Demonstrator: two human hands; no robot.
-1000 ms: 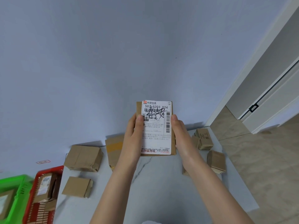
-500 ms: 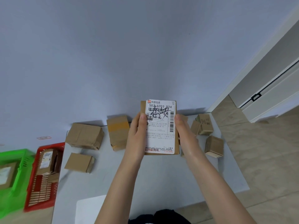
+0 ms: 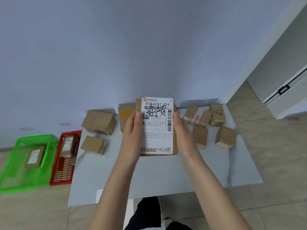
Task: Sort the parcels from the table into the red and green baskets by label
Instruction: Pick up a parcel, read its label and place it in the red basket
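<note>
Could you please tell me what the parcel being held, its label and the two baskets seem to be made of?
The held parcel looks like cardboard: plain matt brown faces. Its label seems to be white paper, judging by the printed barcode and pen scrawl; its sheen is unclear. The green basket and red basket are likely moulded plastic: bright uniform colour, slotted lattice walls.
</note>
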